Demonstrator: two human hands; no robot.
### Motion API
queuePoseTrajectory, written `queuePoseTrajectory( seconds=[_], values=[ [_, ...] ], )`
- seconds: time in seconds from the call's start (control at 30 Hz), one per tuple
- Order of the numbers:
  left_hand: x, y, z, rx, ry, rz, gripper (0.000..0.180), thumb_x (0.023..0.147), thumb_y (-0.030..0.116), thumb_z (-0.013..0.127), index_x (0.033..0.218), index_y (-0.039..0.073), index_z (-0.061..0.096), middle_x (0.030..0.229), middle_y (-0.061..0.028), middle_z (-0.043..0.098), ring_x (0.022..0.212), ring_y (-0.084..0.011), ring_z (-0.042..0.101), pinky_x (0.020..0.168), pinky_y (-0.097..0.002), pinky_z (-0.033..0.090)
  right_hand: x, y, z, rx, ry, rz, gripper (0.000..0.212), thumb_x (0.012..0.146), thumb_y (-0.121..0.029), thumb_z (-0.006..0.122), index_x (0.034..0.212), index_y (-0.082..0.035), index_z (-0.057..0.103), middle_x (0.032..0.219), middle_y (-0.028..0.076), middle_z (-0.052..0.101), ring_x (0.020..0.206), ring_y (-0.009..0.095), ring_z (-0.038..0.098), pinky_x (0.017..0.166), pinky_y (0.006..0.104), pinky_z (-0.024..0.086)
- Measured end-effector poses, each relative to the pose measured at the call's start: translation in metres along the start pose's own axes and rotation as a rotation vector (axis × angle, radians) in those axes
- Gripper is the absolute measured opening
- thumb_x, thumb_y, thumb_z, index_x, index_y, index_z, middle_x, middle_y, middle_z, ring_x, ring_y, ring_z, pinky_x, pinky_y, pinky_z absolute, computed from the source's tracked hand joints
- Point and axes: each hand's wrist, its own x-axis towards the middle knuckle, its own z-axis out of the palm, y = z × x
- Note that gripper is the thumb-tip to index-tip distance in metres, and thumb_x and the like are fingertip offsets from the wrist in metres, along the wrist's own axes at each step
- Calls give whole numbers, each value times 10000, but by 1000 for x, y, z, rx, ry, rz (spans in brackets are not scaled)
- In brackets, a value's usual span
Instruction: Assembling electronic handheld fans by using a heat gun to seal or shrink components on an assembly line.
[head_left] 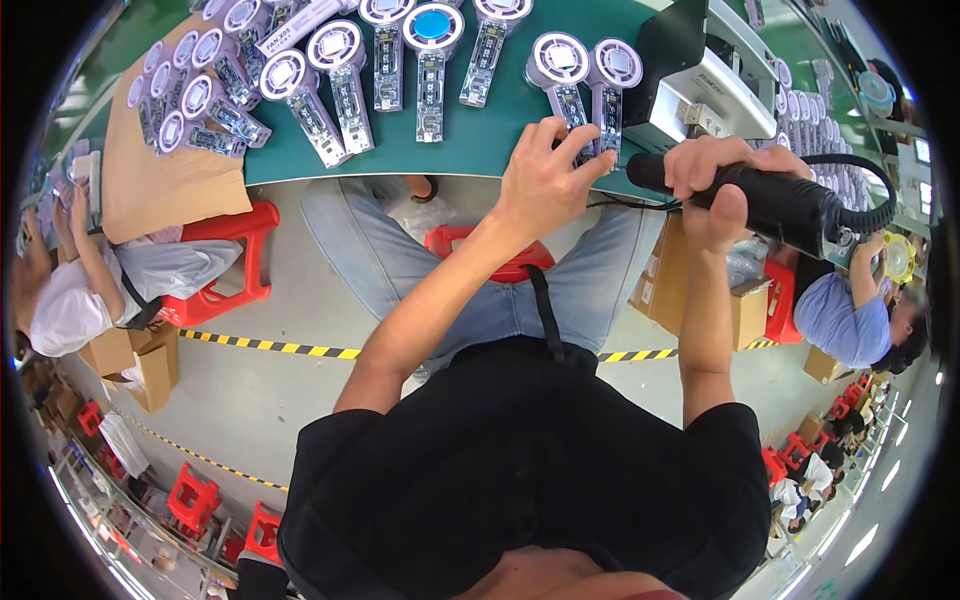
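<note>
My right hand is wrapped round a thick black electric screwdriver with a coiled cord. It lies almost level just off the table's edge, its bit not visible. My left hand reaches over the table edge with bent fingers on the lower handle of an opened purple handheld fan. Its thumb touches the lower end of a second opened fan beside it. Both fans show round heads and bare circuit boards; my fingers cover the handle ends.
Several more opened fans, one with a blue disc, lie on the green table. Others rest on cardboard at left. A silver and black machine stands at right. Co-workers sit on both sides; boxes and red stools are below.
</note>
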Motion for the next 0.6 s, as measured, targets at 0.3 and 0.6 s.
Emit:
queuePoseTrajectory(
  seconds=[0.3,0.6],
  values=[
    [3,-3,-6,-98,-53,-40,235,685,75,743,907,152,743,1023,-10,615,833,-250,510,682,-350,469,11,-11,-12,-29,89,42,491,885,-280,692,1207,-114,361,691,111,537,523,202,513,508,379,484],
    [3,-3,-16,-197,-120,-81,293,692,28,717,965,134,713,1060,-28,593,904,-257,513,764,-366,473,75,-36,-40,-415,284,-96,371,853,-12,651,1135,44,418,601,124,559,467,197,560,497,358,513]
  ],
)
